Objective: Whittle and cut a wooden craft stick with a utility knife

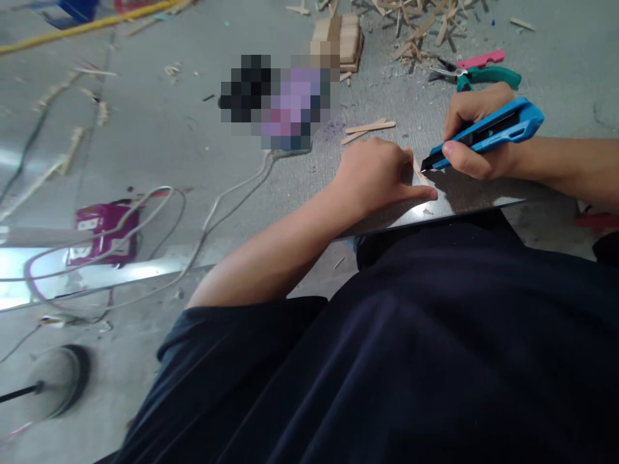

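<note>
My right hand [476, 138] is closed around a blue utility knife [503, 129], its blade pointing down and left. The blade tip is at a small wooden craft stick [420, 173] near the table's front edge. My left hand [380, 174] grips that stick, thumb stretched along the near side and the other fingers curled; most of the stick is hidden. Just beyond my left hand, two loose craft sticks [370, 127] lie crossed on the metal table [290, 187].
Green-handled pliers [493, 76] and a pink-handled tool [481, 60] lie beyond my right hand. A bundle of craft sticks [345, 35] and a scattered stick pile [420, 26] are at the back. A white cable [235, 190] crosses the left side, near a purple box [104, 232].
</note>
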